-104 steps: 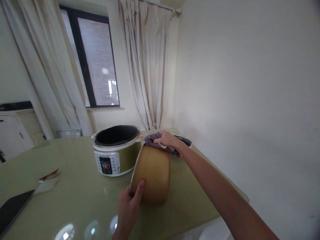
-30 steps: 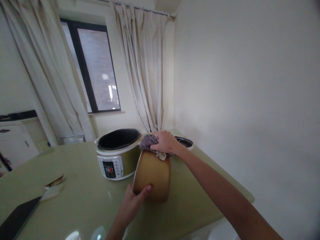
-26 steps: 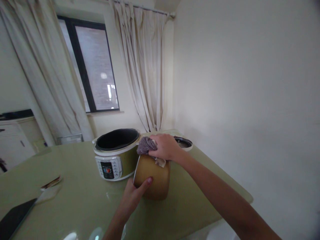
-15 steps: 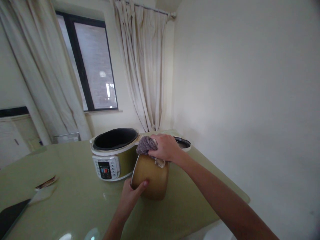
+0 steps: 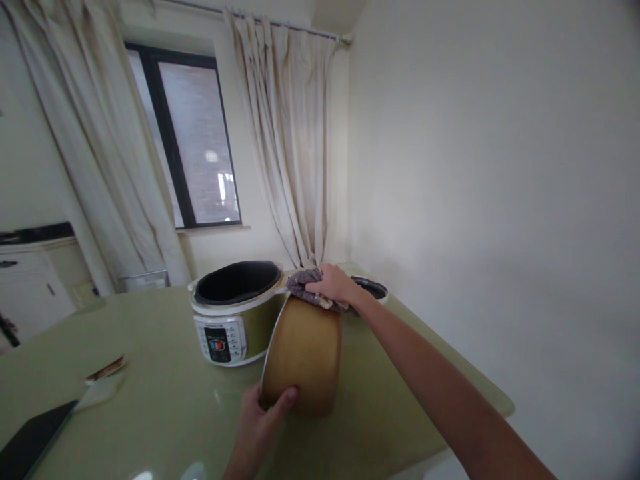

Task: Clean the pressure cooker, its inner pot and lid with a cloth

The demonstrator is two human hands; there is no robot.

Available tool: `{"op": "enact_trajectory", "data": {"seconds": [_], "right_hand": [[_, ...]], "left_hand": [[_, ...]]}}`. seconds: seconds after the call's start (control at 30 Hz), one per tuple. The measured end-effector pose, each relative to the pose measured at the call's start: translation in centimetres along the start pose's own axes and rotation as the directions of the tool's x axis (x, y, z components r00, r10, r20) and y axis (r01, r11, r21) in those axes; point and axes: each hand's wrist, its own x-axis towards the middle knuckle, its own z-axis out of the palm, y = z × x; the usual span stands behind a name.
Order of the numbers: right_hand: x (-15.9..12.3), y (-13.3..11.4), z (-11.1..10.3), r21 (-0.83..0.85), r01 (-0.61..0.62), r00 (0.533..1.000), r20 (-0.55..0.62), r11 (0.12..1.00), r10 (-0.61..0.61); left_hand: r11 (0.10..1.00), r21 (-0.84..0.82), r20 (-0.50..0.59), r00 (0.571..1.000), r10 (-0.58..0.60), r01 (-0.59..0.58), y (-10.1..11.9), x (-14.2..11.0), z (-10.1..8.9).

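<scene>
A gold-coloured inner pot [image 5: 305,353] is tilted on its side above the table, its silver rim facing left. Closed round the pot's lower left rim, my left hand [image 5: 263,420] has its thumb on the gold outer wall. My right hand [image 5: 333,283] grips a purple-grey cloth [image 5: 304,285] and presses it against the top of the pot's outer side. Just behind and to the left stands a white and green rice cooker [image 5: 235,320], open at the top, with a control panel in front. The pot's inside is hidden from me.
Behind my right hand lies a round lid-like piece with a dark inside [image 5: 370,288]. A black flat board [image 5: 35,433] and a small brown-and-white item [image 5: 106,370] lie left on the green table [image 5: 165,400]. A wall [image 5: 490,220] runs along the right.
Over the last half second my right hand and the cloth have shifted slightly up and right along the pot. My left hand and the pot's lower end sit lower in view.
</scene>
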Motion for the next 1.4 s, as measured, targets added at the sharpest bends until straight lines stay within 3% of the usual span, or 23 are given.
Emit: {"op": "enact_trajectory", "data": {"seconds": [0.2, 0.37, 0.57, 0.77, 0.93, 1.13, 1.3, 1.4], "right_hand": [[1.4, 2.9, 2.1, 0.085, -0.110, 0.982, 0.163, 0.990, 0.095], [1.2, 3.5, 2.7, 0.049, -0.115, 0.983, 0.151, 0.992, 0.106], [-0.2, 0.9, 0.6, -0.035, 0.028, 0.998, 0.055, 0.999, -0.026], [-4.6, -2.7, -1.3, -0.241, 0.288, 0.949, -0.057, 0.927, -0.309], [-7.2, -4.5, -1.4, -0.394, 0.317, 0.932, -0.041, 0.863, -0.361], [-6.4, -3.7, -1.6, -0.322, 0.281, 0.945, -0.070, 0.904, -0.318], [-4.9, -2.9, -1.5, -0.274, 0.255, 0.953, -0.091, 0.927, -0.289], [-4.0, -2.4, -1.5, -0.225, 0.229, 0.962, -0.094, 0.947, -0.255]], "left_hand": [[0.999, -0.023, -0.002, 1.000, -0.026, 0.026, 1.2, -1.2, -0.5], [0.998, 0.008, -0.041, 0.997, -0.067, 0.067, 2.0, -1.3, -0.9], [0.996, 0.012, -0.019, 0.996, -0.082, 0.083, 1.4, -0.7, -1.0], [0.996, -0.028, 0.062, 0.995, -0.077, 0.079, 4.5, 0.5, 0.4], [0.995, -0.052, 0.123, 0.989, -0.076, 0.083, 6.1, 2.0, 1.1], [0.999, -0.030, 0.065, 0.998, -0.010, 0.012, 4.1, 2.4, 0.6], [0.999, -0.010, 0.156, 0.987, -0.036, 0.038, 0.9, 2.0, 0.5], [0.999, 0.015, 0.087, 0.995, -0.046, 0.045, 0.5, 1.4, 0.6]]}}
